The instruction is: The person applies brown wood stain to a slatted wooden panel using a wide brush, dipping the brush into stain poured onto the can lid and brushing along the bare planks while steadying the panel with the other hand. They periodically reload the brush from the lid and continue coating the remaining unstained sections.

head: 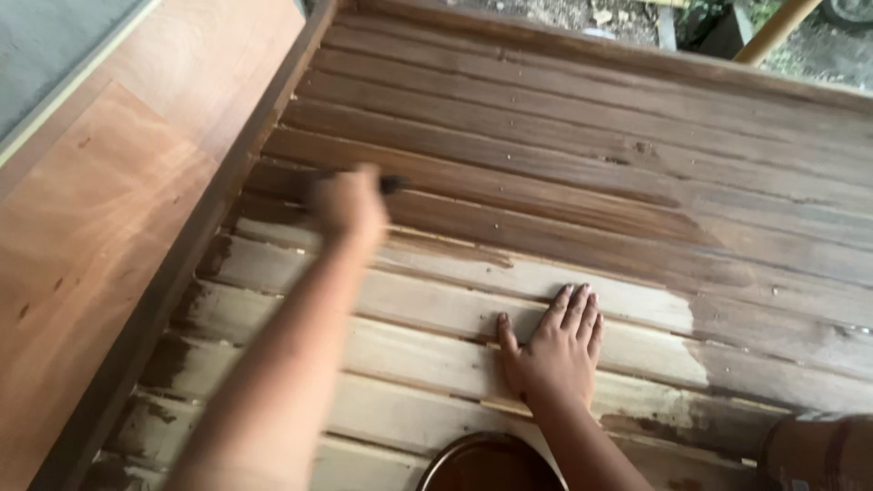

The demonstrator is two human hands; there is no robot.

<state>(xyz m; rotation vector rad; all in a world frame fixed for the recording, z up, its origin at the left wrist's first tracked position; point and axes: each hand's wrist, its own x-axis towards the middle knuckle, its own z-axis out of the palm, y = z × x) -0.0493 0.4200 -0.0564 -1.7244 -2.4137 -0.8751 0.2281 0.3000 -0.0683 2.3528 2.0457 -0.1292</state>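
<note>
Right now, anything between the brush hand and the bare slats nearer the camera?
Nothing visible. The left hand holds a dark brush on the stained slats; pale unstained slats lie just below it. The right hand rests flat on them, off to the side.

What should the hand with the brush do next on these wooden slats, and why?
Probably draw the brush in the left hand toward the person, onto the pale slat just below it. The slats farther away are already dark with stain, while the nearer ones are bare. The right hand lies flat on bare wood, and the stain can sits near.
</note>
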